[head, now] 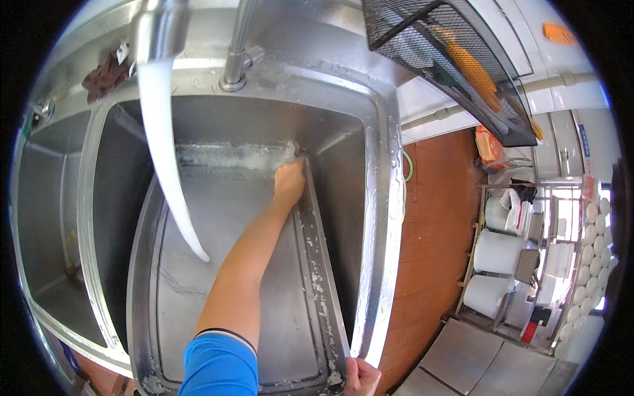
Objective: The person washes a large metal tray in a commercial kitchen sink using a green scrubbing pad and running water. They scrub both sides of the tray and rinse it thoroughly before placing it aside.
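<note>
A large stainless steel tray [237, 237] lies tilted in a sink basin [346, 128]. Extending from a blue sleeve, my left hand [290, 180] is curled at its far right corner; whether it holds anything is hidden. Whitish residue or foam lies along the far end and in flecks down the right side. At the near right corner, my right hand [361, 377] grips the tray's rim, thumb on top. White water pours from a metal faucet [161, 29] onto the tray.
A second basin [54, 218] adjoins on the left, with a dark brown cloth [105, 76] on the back ledge. A black mesh basket [446, 69] holding a yellow-orange item hangs upper right. Racks with white containers [498, 251] stand beyond the red-brown floor [431, 237].
</note>
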Demonstrator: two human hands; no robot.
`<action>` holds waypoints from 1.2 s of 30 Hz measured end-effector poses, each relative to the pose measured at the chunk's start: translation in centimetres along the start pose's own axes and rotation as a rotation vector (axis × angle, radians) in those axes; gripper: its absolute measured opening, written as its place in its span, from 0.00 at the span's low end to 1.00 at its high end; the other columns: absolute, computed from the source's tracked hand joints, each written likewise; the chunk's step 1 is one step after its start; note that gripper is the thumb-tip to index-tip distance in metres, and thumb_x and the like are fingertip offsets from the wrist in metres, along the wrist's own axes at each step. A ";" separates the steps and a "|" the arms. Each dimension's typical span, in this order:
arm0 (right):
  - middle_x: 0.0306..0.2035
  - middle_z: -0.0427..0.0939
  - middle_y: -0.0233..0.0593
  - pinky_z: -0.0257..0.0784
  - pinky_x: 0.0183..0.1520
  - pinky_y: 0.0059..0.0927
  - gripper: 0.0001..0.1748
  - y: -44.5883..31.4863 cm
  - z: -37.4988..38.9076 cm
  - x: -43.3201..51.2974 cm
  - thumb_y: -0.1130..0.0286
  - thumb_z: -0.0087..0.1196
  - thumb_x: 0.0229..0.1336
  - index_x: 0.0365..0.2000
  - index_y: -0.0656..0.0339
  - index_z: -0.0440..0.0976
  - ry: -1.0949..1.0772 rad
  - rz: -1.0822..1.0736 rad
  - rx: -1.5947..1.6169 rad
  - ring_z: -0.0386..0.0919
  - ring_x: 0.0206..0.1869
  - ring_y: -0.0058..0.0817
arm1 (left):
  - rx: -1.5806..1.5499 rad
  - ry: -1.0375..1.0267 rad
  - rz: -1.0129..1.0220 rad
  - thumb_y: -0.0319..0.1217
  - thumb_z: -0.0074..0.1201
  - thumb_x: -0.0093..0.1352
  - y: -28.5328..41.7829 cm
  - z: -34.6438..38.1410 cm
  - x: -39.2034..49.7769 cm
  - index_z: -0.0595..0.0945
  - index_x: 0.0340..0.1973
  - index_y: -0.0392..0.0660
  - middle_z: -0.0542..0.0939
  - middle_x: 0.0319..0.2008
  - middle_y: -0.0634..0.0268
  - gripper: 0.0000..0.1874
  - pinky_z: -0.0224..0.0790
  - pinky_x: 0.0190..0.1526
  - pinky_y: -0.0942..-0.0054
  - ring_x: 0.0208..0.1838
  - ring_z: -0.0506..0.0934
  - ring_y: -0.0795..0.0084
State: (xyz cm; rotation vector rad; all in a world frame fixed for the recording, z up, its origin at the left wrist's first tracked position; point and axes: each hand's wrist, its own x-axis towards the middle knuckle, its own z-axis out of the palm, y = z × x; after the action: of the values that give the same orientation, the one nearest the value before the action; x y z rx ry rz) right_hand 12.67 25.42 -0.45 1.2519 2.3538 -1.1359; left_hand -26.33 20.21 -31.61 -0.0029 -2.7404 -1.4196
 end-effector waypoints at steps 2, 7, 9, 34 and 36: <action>0.14 0.69 0.33 0.61 0.22 0.25 0.16 -0.1 0.0 0.2 0.69 0.54 0.63 0.24 0.73 0.76 0.022 -0.016 -0.001 0.64 0.21 0.14 | 0.036 -0.144 -0.042 0.23 0.49 0.62 -0.1 -0.7 -0.6 0.84 0.43 0.42 0.81 0.31 0.44 0.16 0.73 0.42 0.50 0.37 0.80 0.43; 0.14 0.67 0.36 0.60 0.22 0.28 0.16 -0.9 -0.3 0.2 0.68 0.51 0.64 0.24 0.71 0.76 0.036 -0.123 -0.052 0.63 0.21 0.16 | -0.289 -0.213 -0.024 0.27 0.55 0.63 4.5 -8.1 -9.4 0.83 0.49 0.43 0.81 0.34 0.41 0.17 0.72 0.41 0.57 0.36 0.81 0.46; 0.13 0.64 0.38 0.58 0.21 0.32 0.19 -1.3 -0.4 0.2 0.67 0.50 0.65 0.21 0.70 0.72 0.005 -0.162 -0.003 0.61 0.20 0.17 | -0.299 -0.492 -0.191 0.24 0.55 0.65 6.7 -11.8 -14.3 0.82 0.51 0.42 0.84 0.36 0.49 0.17 0.72 0.41 0.67 0.35 0.82 0.62; 0.15 0.55 0.29 0.51 0.22 0.32 0.24 0.0 0.9 0.7 0.66 0.47 0.69 0.17 0.70 0.63 0.070 -0.217 0.364 0.53 0.23 0.16 | -0.272 -1.235 0.100 0.22 0.56 0.61 20.0 -25.0 -28.0 0.83 0.41 0.40 0.82 0.33 0.47 0.12 0.71 0.39 0.64 0.35 0.82 0.54; 0.14 0.57 0.30 0.52 0.22 0.32 0.24 0.0 0.8 0.6 0.66 0.47 0.69 0.18 0.71 0.65 0.059 -0.204 0.387 0.54 0.22 0.16 | -0.227 -1.374 0.229 0.23 0.56 0.61 20.5 -24.7 -26.4 0.83 0.42 0.40 0.81 0.33 0.46 0.12 0.71 0.39 0.62 0.36 0.81 0.53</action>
State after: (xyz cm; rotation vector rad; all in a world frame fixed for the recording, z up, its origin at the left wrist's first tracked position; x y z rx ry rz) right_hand 12.18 25.13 -1.28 1.1880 2.4256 -1.7069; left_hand 1.79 12.51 -2.04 -1.8533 -3.0868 -2.1015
